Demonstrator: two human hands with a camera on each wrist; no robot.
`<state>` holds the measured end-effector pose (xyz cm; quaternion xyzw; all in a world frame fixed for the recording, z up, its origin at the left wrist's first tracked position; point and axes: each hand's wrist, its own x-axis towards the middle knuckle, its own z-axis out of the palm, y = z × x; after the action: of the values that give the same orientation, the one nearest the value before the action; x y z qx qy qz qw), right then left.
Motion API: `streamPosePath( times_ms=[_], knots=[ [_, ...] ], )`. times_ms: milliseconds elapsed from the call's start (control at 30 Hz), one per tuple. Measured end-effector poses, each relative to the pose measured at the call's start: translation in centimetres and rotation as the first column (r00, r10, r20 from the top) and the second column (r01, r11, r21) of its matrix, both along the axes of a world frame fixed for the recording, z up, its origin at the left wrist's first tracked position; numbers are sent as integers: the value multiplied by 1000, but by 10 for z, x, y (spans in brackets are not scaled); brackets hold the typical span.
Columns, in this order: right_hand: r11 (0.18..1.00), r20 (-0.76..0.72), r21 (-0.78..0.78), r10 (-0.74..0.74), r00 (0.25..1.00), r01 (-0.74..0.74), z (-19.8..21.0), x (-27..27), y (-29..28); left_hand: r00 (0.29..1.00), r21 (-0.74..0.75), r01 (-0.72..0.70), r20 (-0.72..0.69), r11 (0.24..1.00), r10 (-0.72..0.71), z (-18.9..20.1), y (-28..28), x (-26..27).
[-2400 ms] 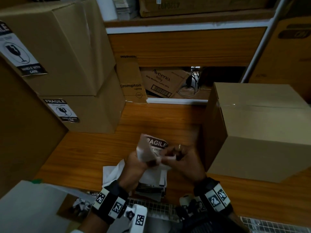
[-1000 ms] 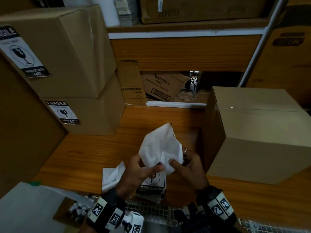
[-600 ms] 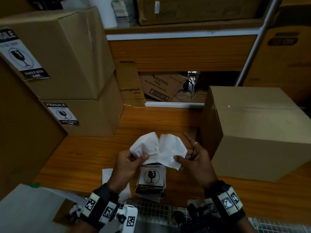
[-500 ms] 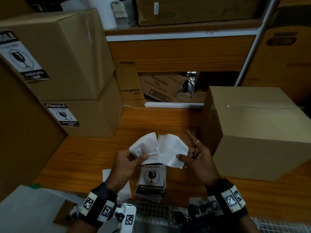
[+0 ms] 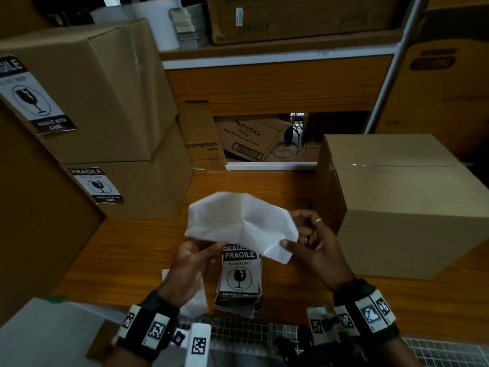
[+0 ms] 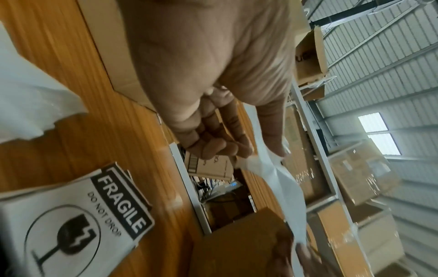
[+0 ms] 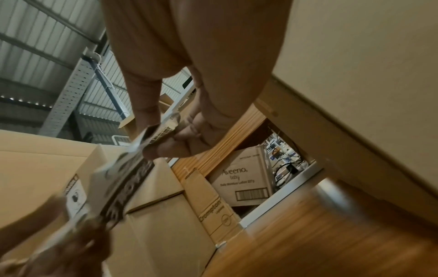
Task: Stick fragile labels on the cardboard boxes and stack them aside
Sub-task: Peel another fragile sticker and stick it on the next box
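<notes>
Fingers [image 5: 209, 254] of the left hand [image 5: 189, 263] are pinching one edge of a label [image 5: 238, 223], and the right hand [image 5: 315, 245] is pinching the other edge with thumb and finger. Both hands are holding the label up over the wooden table [image 5: 127, 247], white back facing up. A pile of fragile labels [image 5: 239, 276] is lying on the table right under it. An unlabeled cardboard box [image 5: 407, 207] is sitting just to the right. Two labeled boxes [image 5: 111, 123] are sitting stacked on the left.

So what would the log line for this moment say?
both hands pinch label sheet | label pile on desk | plain box unlabelled
</notes>
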<state>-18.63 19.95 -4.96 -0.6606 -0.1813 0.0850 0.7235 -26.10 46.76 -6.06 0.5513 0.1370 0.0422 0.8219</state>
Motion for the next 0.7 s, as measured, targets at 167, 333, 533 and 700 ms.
streamPosePath(
  times_ms=[167,333,533,700],
  knots=[
    [998,2,-8,65,998,-65,0,-5,7,994,109,-107,-9,988,109,0,-41,-4],
    [993,16,19,114,993,-114,5,-6,8,983,118,-180,-16,977,183,11,-45,1],
    [983,-29,118,146,989,-142,-3,-12,17,972,65,-232,57,970,229,14,-51,1],
    [976,46,-65,211,976,-208,-7,-38,35,949,77,-315,15,946,315,2,-54,5]
  ],
)
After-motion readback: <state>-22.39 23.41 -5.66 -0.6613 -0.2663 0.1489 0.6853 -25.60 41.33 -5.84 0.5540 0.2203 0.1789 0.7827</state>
